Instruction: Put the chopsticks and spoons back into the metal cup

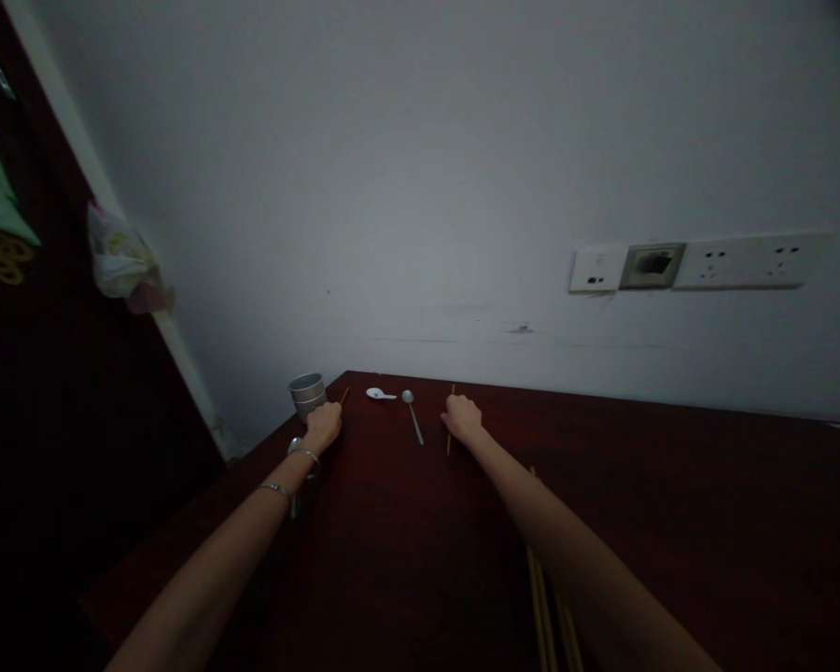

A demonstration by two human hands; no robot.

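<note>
My left hand (324, 426) is closed at the far left of the table, with the tip of a thin wooden chopstick (345, 396) sticking out past its fingers. Right beside it stands a grey metal cup (307, 385). My right hand (464, 417) is closed over another chopstick (449, 445), whose two ends show above and below the fingers. Between my hands lie a white soup spoon (378, 395) and a long-handled metal spoon (414, 420). Under my left wrist a further spoon (295, 445) is partly hidden.
Several longer chopsticks (540, 607) lie partly under my right forearm on the dark red table (406, 560). A white wall with sockets (707, 264) rises behind it. Plastic bags (119, 257) hang by a dark door at the left.
</note>
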